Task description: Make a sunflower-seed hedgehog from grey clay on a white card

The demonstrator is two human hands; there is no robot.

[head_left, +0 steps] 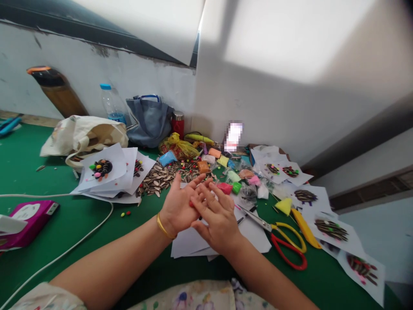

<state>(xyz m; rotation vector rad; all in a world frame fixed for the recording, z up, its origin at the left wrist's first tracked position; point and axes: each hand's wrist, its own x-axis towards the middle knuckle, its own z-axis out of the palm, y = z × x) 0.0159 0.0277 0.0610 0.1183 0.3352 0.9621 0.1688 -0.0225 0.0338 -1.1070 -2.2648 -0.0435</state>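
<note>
My left hand is turned palm up with its fingers stretched out, a gold bangle at the wrist. Across its palm and fingers lies my right hand, palm down, fingers extended. A small red bit of what looks like modelling clay shows between the two hands; most of it is hidden. Beneath them, white paper sheets rest on the green table. Red and yellow handled scissors lie right of my right hand, blades pointing toward it. Sunflower seeds are heaped beyond my left hand.
Bagged coloured clay lies behind the hands. Sheets with seed-and-clay figures are at left and right. A phone leans on the wall. Bags, bottles and a yellow cutter stand or lie around. A white cable crosses the left side.
</note>
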